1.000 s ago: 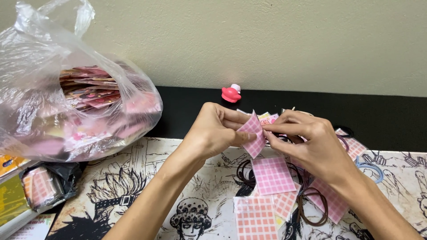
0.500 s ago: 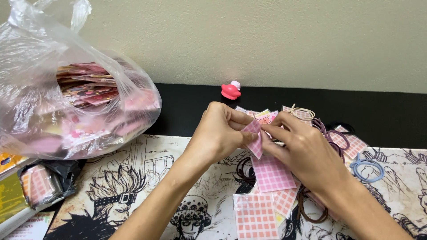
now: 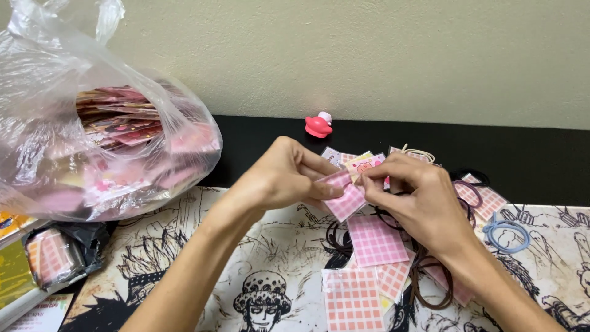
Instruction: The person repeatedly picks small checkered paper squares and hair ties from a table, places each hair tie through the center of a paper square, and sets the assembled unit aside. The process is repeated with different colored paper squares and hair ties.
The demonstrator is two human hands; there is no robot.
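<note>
My left hand (image 3: 279, 178) and my right hand (image 3: 418, 197) meet over the mat, both pinching one small pink checked paper square (image 3: 345, 195) between thumbs and fingertips. The square is held tilted a little above the mat. Under and in front of my hands lie more pink checked squares (image 3: 373, 241), some overlapping, with another (image 3: 353, 300) nearer the front edge. Behind my fingers a few paler pink pieces (image 3: 364, 162) show.
A clear plastic bag (image 3: 104, 141) stuffed with pink folded papers stands at the left. A small red toy (image 3: 318, 125) sits by the wall. Brown hair ties (image 3: 431, 284) and a blue hair tie (image 3: 507, 232) lie at the right on the black-and-white cartoon mat (image 3: 184, 270).
My hands have drawn closer together on the pink square, and the right hand has slid a little left and down. The rest stays put.
</note>
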